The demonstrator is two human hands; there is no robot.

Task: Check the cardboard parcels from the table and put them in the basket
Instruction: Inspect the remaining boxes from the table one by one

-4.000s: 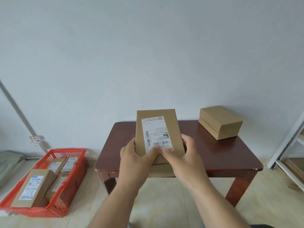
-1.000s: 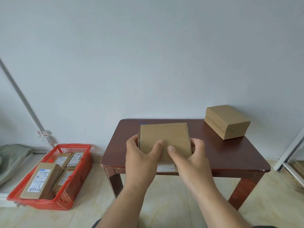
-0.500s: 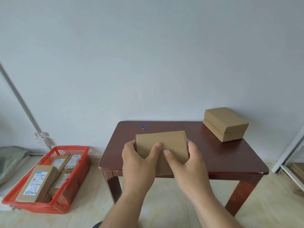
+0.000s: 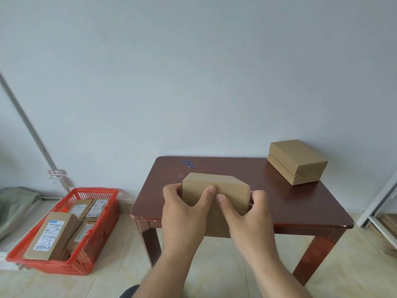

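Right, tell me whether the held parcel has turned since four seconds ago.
Yes. The held parcel, then upright with its label showing, has tipped down toward the table; only plain cardboard shows. Left hand and right hand grip it.

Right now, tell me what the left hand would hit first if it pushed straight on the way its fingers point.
The left hand already grips the held parcel. Beyond it lies bare table, then the wall; depth is uncertain.
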